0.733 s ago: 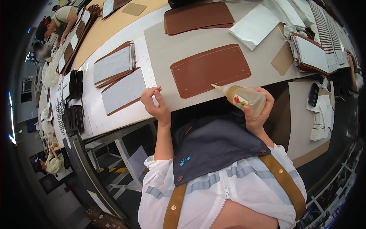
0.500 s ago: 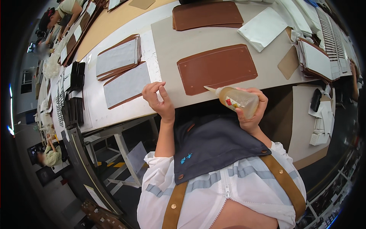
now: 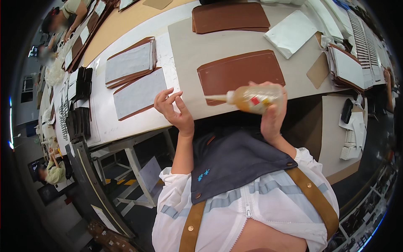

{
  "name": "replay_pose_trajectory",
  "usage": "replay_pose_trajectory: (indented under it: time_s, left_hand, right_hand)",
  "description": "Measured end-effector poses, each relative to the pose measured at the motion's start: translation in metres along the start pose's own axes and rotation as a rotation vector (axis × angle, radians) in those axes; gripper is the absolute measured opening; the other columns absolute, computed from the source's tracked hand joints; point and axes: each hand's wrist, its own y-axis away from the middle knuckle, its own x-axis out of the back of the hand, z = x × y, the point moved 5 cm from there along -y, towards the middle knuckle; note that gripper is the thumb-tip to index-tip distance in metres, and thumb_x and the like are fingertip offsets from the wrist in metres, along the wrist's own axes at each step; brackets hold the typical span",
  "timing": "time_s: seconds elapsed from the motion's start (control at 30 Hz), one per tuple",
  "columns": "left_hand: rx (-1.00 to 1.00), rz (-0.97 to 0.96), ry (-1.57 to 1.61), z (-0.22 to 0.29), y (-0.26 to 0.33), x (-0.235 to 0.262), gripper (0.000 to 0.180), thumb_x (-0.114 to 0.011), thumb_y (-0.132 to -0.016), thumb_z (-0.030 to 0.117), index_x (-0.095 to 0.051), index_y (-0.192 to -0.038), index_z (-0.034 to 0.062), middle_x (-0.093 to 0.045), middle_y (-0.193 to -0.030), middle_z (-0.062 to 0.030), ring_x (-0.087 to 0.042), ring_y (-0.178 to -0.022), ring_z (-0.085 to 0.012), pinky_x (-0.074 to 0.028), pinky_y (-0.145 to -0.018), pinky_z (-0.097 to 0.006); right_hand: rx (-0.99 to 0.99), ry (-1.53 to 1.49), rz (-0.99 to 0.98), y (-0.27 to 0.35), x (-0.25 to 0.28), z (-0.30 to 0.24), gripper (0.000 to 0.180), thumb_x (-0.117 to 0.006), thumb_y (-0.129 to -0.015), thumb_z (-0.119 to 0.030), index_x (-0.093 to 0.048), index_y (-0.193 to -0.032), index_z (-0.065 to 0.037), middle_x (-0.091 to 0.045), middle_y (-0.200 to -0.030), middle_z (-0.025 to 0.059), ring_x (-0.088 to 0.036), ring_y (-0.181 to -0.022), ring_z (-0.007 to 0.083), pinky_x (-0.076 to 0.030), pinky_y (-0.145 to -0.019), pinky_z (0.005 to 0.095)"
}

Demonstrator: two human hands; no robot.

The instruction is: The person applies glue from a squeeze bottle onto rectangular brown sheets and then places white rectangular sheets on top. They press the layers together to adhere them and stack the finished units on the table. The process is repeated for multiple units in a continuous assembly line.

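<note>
My right hand (image 3: 273,115) grips a squeeze bottle (image 3: 257,100) of amber liquid, tipped on its side. Its thin nozzle points left, over the near edge of a brown leather panel (image 3: 241,73) lying flat on the table. Whether the tip touches the table I cannot tell. Nothing is in my left hand (image 3: 175,110); it is raised with fingers apart, beside the lower of two stacks. That lower stack is a grey-faced panel (image 3: 140,94) with brown edges; a pile of similar panels (image 3: 129,63) lies just beyond it.
More brown panels (image 3: 231,17) are piled at the table's far side. A white sheet (image 3: 290,34) and a tan card (image 3: 317,70) lie to the right, near another panel stack (image 3: 348,67). Black pieces (image 3: 79,122) stand at the left. Other people work at the far left.
My right hand has turned the bottle from a slant to nearly level, and its nozzle has shifted left. My left hand has barely moved, its fingers spreading slightly.
</note>
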Motion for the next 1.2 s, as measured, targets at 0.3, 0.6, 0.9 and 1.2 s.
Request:
replay_pose_trajectory:
  time_s: [0.3,0.6,0.9,1.2]
  left_hand:
    - [-0.013,0.0,0.025,0.002,0.0,-0.002,0.01,-0.056,-0.099,0.008,-0.064,-0.096,0.0037,-0.06,-0.116,-0.0112,-0.048,-0.122,-0.0308,-0.036,-0.106,-0.046]
    - [0.003,-0.005,-0.002,0.0,0.002,-0.003,0.01,-0.056,-0.098,0.008,-0.065,-0.095,0.0044,-0.061,-0.114,-0.0091,-0.048,-0.122,-0.0307,-0.036,-0.106,-0.046]
    - [-0.055,-0.03,-0.043,0.004,-0.001,-0.006,0.013,-0.052,-0.101,0.006,-0.063,-0.097,0.0004,-0.06,-0.111,-0.0128,-0.051,-0.116,-0.0287,-0.039,-0.103,-0.043]
    - [-0.02,-0.01,0.027,0.001,0.0,-0.007,0.01,-0.054,-0.098,0.004,-0.063,-0.096,0.0025,-0.062,-0.109,-0.0101,-0.051,-0.116,-0.0303,-0.038,-0.103,-0.045]
  right_hand:
    - [0.045,0.421,0.673,-0.04,0.231,-0.034,0.061,-0.038,-0.109,-0.051,-0.052,-0.136,0.002,-0.055,-0.139,0.0129,-0.051,-0.131,0.0217,-0.035,-0.113,0.037]
    - [0.537,1.446,0.756,-0.06,0.209,-0.07,0.043,-0.063,-0.099,-0.024,-0.055,-0.134,-0.002,-0.05,-0.135,0.0186,-0.042,-0.13,0.0359,-0.031,-0.111,0.0477]
    - [0.219,1.639,-0.312,-0.164,0.092,-0.007,0.021,-0.073,-0.082,-0.012,-0.067,-0.096,0.002,-0.066,-0.104,0.0168,-0.064,-0.101,0.0312,-0.056,-0.084,0.0394]
    - [0.362,1.724,-0.247,-0.209,0.099,-0.014,0.021,-0.067,-0.081,-0.017,-0.066,-0.094,-0.001,-0.066,-0.085,0.0157,-0.067,-0.084,0.0334,-0.057,-0.075,0.0443]
